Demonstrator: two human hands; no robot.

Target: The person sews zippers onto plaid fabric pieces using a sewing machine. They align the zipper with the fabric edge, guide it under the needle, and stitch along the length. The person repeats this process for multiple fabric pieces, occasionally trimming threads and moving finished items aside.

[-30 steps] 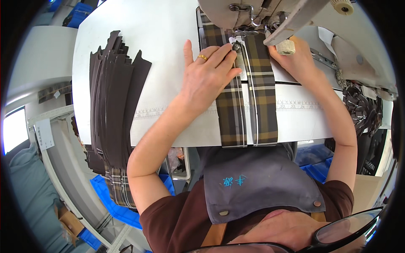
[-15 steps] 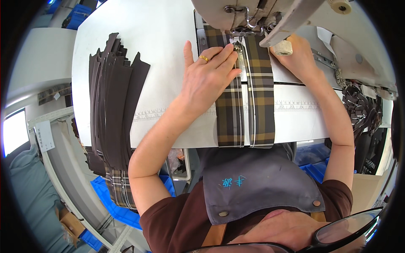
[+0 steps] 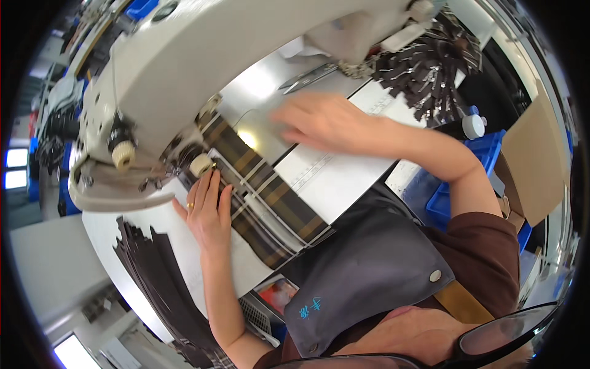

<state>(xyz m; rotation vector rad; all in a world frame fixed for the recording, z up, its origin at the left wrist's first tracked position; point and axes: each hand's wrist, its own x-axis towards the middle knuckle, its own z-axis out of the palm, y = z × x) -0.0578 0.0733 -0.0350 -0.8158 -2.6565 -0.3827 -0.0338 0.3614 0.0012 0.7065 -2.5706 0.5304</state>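
Observation:
A long brown, black and white plaid fabric piece (image 3: 279, 200) runs from under the sewing machine (image 3: 178, 67) down to the table's front edge. White lines and a pale band show along its length. My left hand (image 3: 208, 215) lies on its left side close to the presser foot area, fingers stretched out and fingertips on the cloth. The needle itself is hidden behind the machine head. My right hand (image 3: 326, 123) is off the fabric, over the machine's bed to the right. Motion smears its fingers, and I cannot make out anything in them.
Dark fabric strips (image 3: 150, 264) lie stacked at the table's left. A pointed metal tool (image 3: 307, 79) rests behind my right hand. Farther right are a bundle of dark strips (image 3: 430, 67), a white-capped bottle (image 3: 473, 126), a blue bin (image 3: 439, 206) and a cardboard box (image 3: 534, 163).
The view has turned toward the right. My right hand has left the fabric's right side by the machine head and moved out over the bed. My left hand remains on the cloth.

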